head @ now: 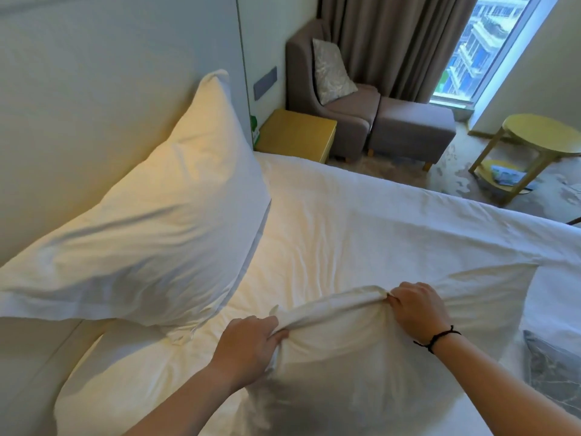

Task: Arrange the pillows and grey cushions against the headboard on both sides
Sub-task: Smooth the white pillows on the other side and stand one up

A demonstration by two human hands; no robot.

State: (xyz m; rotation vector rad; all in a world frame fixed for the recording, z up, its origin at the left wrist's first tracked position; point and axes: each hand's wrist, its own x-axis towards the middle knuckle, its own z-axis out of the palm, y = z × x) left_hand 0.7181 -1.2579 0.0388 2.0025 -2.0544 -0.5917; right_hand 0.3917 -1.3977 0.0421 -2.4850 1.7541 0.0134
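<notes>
My left hand (248, 341) and right hand (415, 306) each pinch the bunched edge of a white pillow (345, 366) lying on the bed (361, 221), near another pillow (157, 221) leaning against the headboard (94, 105).

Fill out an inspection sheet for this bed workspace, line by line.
Surface: bed, white sheet, wrinkled.
Job's things: one pillow leans on the headboard; second pillow lies flat on the bed; grey cushion at the right edge, partly out of frame.
Clutter: nothing seen.
Grippers: left hand and right hand each pinch the second pillow's far edge.
Cables: nothing seen.
Surroundings: armchair with a patterned cushion, nightstand, round table, curtain, window.
</notes>
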